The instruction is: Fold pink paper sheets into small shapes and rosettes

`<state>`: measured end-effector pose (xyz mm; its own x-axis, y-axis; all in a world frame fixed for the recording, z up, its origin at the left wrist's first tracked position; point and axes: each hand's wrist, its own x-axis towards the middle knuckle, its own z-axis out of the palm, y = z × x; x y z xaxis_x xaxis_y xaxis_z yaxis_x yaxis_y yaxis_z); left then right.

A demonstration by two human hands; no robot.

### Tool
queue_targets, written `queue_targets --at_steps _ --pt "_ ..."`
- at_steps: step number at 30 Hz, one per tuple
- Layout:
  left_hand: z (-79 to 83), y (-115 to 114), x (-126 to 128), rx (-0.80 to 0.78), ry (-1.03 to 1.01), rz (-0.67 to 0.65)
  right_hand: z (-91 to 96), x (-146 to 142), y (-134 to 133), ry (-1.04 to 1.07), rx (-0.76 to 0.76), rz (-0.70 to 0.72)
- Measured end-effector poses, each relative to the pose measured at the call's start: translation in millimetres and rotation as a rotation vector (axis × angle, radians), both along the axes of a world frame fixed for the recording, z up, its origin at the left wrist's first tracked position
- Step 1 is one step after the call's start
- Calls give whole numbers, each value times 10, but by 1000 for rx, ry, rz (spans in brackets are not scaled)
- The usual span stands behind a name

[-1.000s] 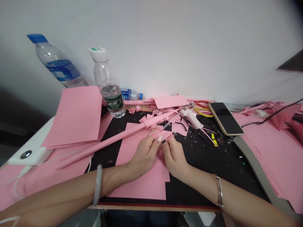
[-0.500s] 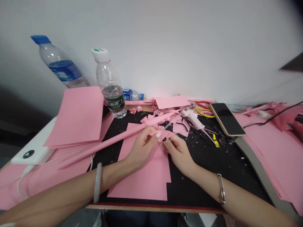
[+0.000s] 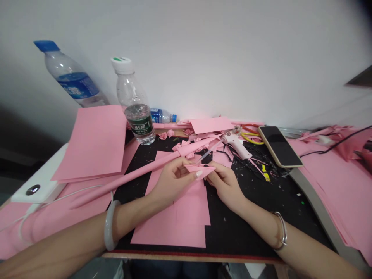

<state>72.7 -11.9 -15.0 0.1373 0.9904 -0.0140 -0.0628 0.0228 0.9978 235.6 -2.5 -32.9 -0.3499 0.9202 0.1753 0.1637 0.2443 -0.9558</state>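
Both my hands hold a small folded pink paper piece [image 3: 200, 169] above the black mat [image 3: 252, 201]. My left hand [image 3: 171, 182] pinches its left side with thumb and fingers closed. My right hand [image 3: 225, 184] grips its right side from below, fingers curled. A larger pink sheet [image 3: 177, 217] lies flat on the mat under my hands. A long rolled pink paper tube [image 3: 136, 172] runs diagonally from the left toward the centre, just behind my left hand.
A white glue gun [image 3: 236, 144], scissors with red and yellow handles [image 3: 250, 133] and a phone [image 3: 279, 146] lie behind my right hand. Two upright water bottles [image 3: 135, 102] [image 3: 71, 79] stand at back left beside a stack of pink sheets [image 3: 95, 141]. Pink scraps litter the back.
Both hands have lifted the small pink piece off the sheet and turned it, so it now shows as a flat folded triangle held between them.
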Motion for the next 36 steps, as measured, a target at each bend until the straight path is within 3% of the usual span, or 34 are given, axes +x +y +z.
queue_targets --at_steps 10,15,22,36 --pt "-10 29 13 -123 -223 9 -8 35 13 52 -29 29" --pt "-20 16 -2 -102 -180 -14 40 40 32 -91 20 18" --pt "-1 20 -12 -95 -127 -27 51 41 33 -80 8 31" --pt "-10 24 -14 -152 -139 -23 37 10 29 183 -237 47"
